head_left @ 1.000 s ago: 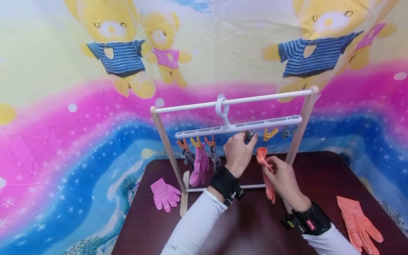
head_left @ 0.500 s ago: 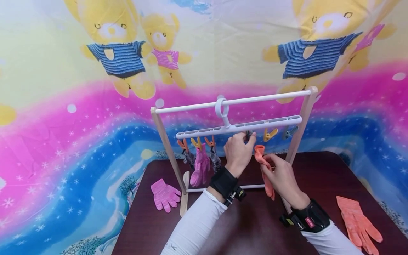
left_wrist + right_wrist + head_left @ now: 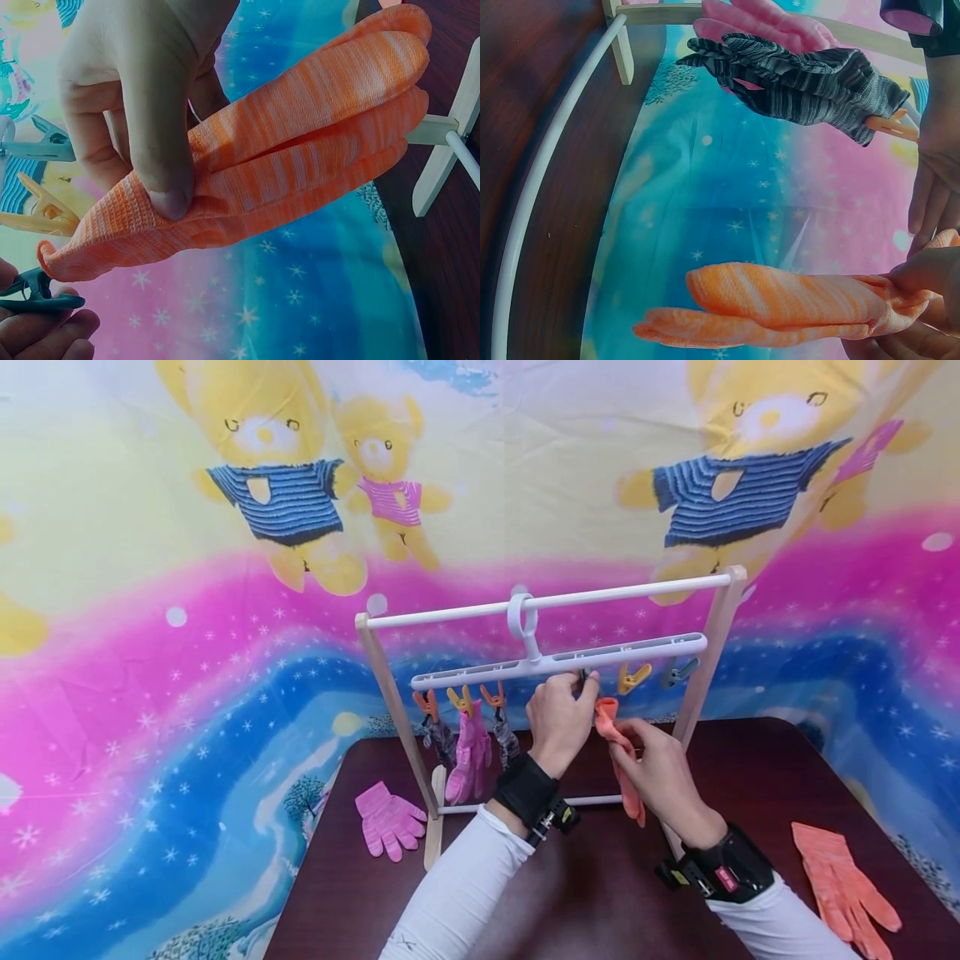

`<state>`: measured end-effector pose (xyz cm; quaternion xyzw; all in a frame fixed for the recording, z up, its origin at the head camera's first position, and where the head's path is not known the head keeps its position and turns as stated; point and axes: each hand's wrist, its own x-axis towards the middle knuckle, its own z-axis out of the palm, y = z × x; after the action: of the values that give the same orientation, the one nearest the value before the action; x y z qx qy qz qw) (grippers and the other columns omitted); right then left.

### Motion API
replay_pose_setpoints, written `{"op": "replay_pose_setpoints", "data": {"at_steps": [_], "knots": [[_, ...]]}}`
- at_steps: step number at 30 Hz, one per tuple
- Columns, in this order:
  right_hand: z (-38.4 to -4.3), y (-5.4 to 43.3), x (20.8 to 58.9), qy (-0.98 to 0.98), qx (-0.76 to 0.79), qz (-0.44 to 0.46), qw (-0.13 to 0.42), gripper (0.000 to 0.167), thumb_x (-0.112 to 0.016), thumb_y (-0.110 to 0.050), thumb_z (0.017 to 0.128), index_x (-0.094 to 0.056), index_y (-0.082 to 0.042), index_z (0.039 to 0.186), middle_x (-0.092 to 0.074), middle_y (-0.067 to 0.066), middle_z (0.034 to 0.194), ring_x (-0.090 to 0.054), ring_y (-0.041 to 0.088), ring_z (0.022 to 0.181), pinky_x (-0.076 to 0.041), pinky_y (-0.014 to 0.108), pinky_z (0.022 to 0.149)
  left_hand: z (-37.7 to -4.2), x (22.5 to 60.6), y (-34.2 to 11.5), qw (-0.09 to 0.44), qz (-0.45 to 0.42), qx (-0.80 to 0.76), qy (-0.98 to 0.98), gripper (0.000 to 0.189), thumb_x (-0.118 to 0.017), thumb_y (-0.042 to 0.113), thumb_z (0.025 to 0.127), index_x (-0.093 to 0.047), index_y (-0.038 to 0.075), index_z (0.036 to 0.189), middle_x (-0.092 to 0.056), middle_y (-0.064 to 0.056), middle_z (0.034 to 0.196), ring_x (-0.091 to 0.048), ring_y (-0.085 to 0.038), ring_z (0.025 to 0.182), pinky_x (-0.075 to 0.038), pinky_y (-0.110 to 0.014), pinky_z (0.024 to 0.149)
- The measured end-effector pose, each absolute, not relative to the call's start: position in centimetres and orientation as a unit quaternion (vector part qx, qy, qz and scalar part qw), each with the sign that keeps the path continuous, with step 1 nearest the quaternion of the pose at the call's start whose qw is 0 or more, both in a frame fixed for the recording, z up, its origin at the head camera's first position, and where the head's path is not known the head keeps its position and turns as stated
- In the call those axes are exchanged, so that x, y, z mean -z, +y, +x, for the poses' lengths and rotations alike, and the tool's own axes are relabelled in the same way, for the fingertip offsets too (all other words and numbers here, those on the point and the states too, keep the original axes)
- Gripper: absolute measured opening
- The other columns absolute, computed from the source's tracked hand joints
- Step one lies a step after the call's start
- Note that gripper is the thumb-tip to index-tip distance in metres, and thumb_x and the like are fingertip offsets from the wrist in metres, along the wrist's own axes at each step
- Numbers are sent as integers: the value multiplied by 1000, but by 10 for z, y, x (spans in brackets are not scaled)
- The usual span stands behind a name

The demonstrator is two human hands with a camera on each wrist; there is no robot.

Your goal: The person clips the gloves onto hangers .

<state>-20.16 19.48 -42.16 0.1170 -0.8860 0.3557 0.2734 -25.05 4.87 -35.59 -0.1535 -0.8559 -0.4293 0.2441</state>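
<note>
Under the white hanger, my left hand pinches a dark green clothespin. My right hand grips an orange glove near its cuff, thumb on top, fingers of the glove dangling. In the left wrist view the glove's cuff is right by the clothespin; whether they touch I cannot tell. To the right hang a yellow clothespin and a blue-grey clothespin, both without a glove. Left of my hands, clothespins hold a pink glove and two grey-black gloves.
A wooden rack with a white top rod carries the hanger. On the dark table lie another pink glove at left and another orange glove at right. A printed cloth hangs behind.
My right hand has brought the orange glove slightly up and left, its cuff closer to the clothespin in my left hand. The left hand has barely moved. The hanger sways slightly.
</note>
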Motion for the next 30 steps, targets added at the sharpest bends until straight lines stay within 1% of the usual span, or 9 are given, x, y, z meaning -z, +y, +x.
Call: {"op": "replay_pose_setpoints", "data": {"at_steps": [3,7,13,20,27,30], "knots": [[-199,192,420,-887,-357,115,268,21,-75,-3,88,-70,-4,109,-75,11,92,-69,20,77,-53,27,65,-249,357,47,242,-150,430,-857,50,-57,37,102,-45,18,58,-31,6,49,-32,-11,43,-18,-22,49],[-197,188,418,-887,-358,115,267,20,-74,-4,88,-71,-4,108,-74,9,88,-63,16,72,-45,23,62,-247,357,45,241,-148,431,-857,50,-58,37,101,-44,18,57,-31,6,48,-33,-11,43,-19,-22,49],[-196,183,415,-887,-351,115,278,19,-75,-4,87,-70,-3,106,-72,9,84,-55,12,66,-40,23,59,-244,357,42,238,-153,434,-856,50,-58,38,102,-46,17,58,-32,6,48,-34,-11,43,-19,-22,49],[-197,181,413,-887,-346,117,283,19,-76,-4,87,-70,-3,105,-73,10,84,-58,14,67,-41,24,59,-243,356,42,232,-156,432,-857,49,-57,37,102,-48,17,59,-34,5,49,-35,-11,44,-19,-22,49],[-199,179,411,-886,-344,117,289,19,-77,-7,88,-71,-4,105,-71,9,82,-57,15,66,-40,25,59,-242,356,41,234,-162,432,-856,47,-56,37,103,-50,17,61,-36,4,50,-36,-10,45,-19,-21,50],[-199,178,410,-886,-343,118,288,19,-77,-7,88,-71,-3,105,-72,10,84,-60,16,68,-41,25,59,-242,356,41,230,-161,432,-857,47,-56,37,103,-51,17,61,-37,4,50,-36,-10,46,-19,-22,50]]}}
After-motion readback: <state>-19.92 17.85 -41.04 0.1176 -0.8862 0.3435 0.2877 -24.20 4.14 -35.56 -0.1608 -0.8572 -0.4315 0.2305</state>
